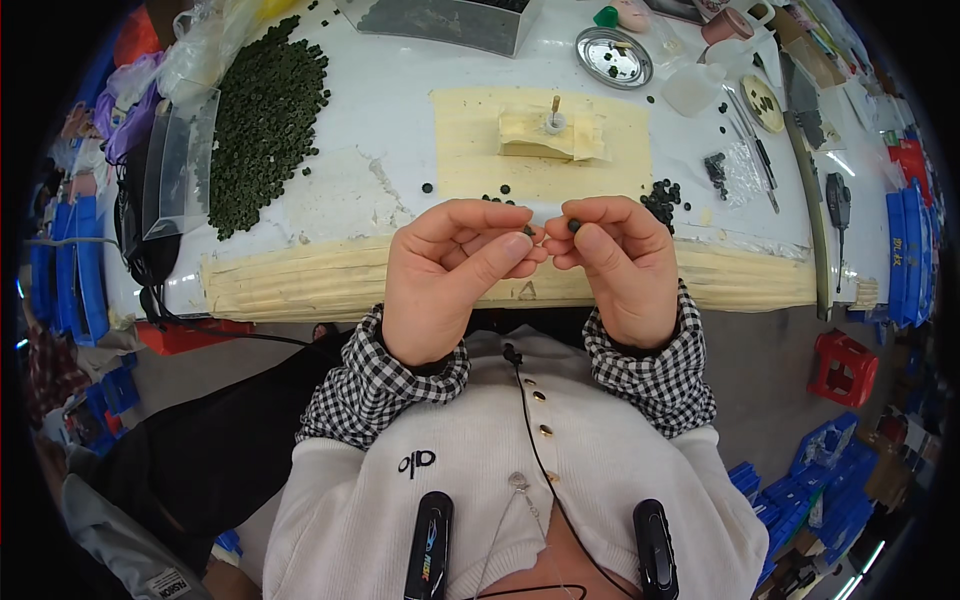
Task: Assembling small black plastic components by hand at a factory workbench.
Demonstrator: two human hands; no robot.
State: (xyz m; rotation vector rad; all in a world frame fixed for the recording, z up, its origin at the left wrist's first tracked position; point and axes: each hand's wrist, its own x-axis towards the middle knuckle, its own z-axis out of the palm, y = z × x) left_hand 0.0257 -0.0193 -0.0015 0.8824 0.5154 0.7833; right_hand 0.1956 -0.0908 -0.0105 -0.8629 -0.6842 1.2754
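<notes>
Both hands are raised over the table's near edge, fingertips almost meeting. My left hand is closed, thumb and forefinger pinching a tiny dark piece mostly covered by the fingers. In my right hand, thumb and forefinger grip a small black round part. Just beyond the fingers, a few similar black parts lie on a yellow taped sheet. To the right of my right hand sits a small heap of black parts. A tape-wrapped block stands on the sheet, bearing a small white cup with a stick upright in it.
A large pile of dark green small pieces spreads at the left, beside a clear plastic bin. A grey tray is at the back. Toward the right are a round metal dish, tweezers and a yellowish dish.
</notes>
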